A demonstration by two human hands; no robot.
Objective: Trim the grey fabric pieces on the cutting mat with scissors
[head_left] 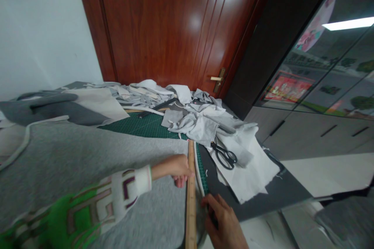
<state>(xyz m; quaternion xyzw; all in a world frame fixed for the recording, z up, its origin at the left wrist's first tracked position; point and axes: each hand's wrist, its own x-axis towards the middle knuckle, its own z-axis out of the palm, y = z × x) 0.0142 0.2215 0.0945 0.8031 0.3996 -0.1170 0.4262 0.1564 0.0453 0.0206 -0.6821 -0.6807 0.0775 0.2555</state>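
Note:
A large piece of grey fabric (140, 148) is spread over the table. A long wooden ruler (191, 202) lies on it, running away from me near its right edge. My left hand (177, 168) is closed, with its thumb side pressed on the ruler. Right of the ruler, at the fabric's edge, my right hand (224, 221) is closed around something dark, mostly hidden by the fingers. A narrow pale edge strip (200, 177) runs beside the ruler. Under the fabric, a green cutting mat (140, 125) shows at the back and right.
Black-handled scissors (226, 157) rest on pale fabric scraps (245, 163) at the right. More grey and white offcuts (146, 91) are heaped along the back. A dark folded cloth (58, 105) is at the left. Behind the table stands a brown door (157, 27); cabinets (292, 128) are to the right.

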